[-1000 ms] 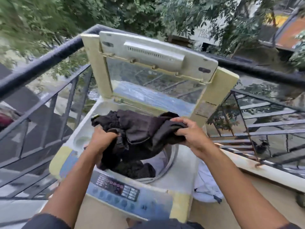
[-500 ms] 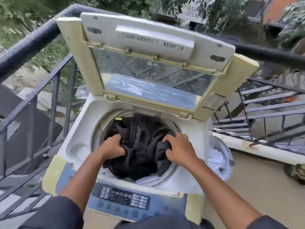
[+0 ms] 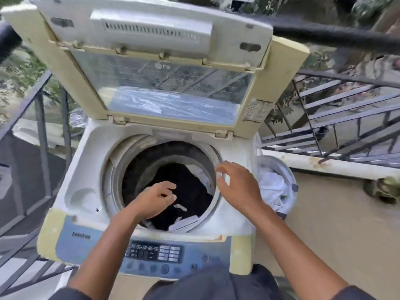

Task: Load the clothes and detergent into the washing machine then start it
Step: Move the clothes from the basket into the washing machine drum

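A top-loading washing machine (image 3: 86, 161) stands in front of me with its lid (image 3: 155, 61) raised. Dark clothes (image 3: 190, 191) lie deep in the drum, with white cloth at the right and front edges. My left hand (image 3: 154, 200) hovers over the drum opening, fingers loosely spread and holding nothing. My right hand (image 3: 237, 185) hangs above the drum's right rim, fingers relaxed and empty. The control panel (image 3: 155, 254) with its buttons runs along the machine's near edge. No detergent is in view.
A white laundry basket (image 3: 290, 185) with white clothes stands against the machine's right side. A black metal railing (image 3: 41, 126) runs along the left and behind the machine, and more railing bars (image 3: 346, 118) stand at the right. Tan floor lies at the right.
Both hands pushed the dark clothes down into the drum, then let go and lifted out. The clothes now lie lower inside. The camera has moved closer over the machine.
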Available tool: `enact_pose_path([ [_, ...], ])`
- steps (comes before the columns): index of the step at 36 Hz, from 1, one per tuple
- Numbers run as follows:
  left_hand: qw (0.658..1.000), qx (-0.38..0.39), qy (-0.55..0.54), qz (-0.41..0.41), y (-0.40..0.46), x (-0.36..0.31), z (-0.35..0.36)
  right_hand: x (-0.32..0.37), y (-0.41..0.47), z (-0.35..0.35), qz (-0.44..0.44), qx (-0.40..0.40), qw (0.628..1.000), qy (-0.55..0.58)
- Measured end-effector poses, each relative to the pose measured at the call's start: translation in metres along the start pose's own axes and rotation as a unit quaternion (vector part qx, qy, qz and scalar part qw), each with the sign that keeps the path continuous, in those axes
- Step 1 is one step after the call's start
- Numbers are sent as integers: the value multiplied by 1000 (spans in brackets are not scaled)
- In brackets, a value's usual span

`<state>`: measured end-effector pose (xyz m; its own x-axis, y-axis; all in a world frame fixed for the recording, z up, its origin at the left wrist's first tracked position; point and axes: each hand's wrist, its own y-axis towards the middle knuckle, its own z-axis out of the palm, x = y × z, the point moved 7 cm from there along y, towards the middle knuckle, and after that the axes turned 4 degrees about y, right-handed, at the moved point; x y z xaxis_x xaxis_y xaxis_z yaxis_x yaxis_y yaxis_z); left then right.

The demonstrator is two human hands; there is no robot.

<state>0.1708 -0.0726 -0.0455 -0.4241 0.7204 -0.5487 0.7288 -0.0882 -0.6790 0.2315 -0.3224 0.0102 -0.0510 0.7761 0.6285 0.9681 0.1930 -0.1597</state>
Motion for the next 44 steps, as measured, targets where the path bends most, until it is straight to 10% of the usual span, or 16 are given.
enact_pose_path([
  [6,984,-109,-59,130,-28,-97,17,-58,-28,-39,52,-101,985,127],
  [14,969,-50,-32,239,-22,-230,94,-180,-45,-55,207,-40,944,254],
  [26,994,10,43,98,124,-274,234,-365,-11,-42,300,30,932,201],
  [44,994,-11,-21,-108,241,-203,329,-570,134,87,215,206,953,-60],
])
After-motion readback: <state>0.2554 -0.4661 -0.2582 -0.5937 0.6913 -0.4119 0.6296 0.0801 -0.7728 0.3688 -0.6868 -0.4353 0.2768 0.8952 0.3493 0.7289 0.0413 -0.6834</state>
